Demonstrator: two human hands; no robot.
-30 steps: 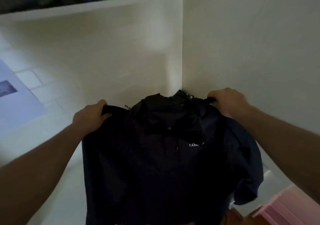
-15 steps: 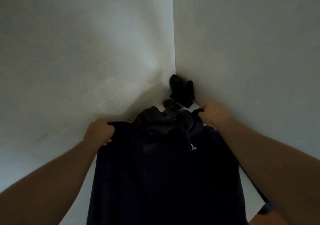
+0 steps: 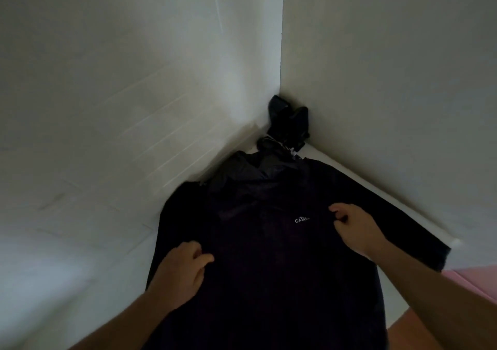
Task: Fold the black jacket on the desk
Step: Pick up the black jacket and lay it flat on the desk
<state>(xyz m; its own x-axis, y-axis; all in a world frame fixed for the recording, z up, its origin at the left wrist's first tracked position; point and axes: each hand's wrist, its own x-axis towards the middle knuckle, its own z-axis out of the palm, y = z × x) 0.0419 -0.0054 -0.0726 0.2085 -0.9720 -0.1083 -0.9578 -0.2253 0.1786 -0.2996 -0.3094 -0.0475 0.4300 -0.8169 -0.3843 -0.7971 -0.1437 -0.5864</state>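
The black jacket [image 3: 269, 242] lies spread front-up on the white desk [image 3: 80, 269], its collar toward the corner and a small white logo on the chest. One sleeve runs out to the right along the wall. My left hand [image 3: 180, 271] rests on the jacket's left side with loosely curled, parted fingers. My right hand [image 3: 355, 228] sits on the right chest just beside the logo. Its fingers are curled in, and I cannot make out whether fabric is pinched between them. The jacket's lower part runs out of view at the bottom.
A small black object [image 3: 289, 121] stands in the corner where two white walls meet, just beyond the collar. A pink item [image 3: 478, 282] sits at the right edge. Brown floor [image 3: 398, 331] shows past the desk's near right edge.
Both hands have let go of the jacket's shoulders and moved down onto its chest. The jacket, held up before, now lies flat on the desk.
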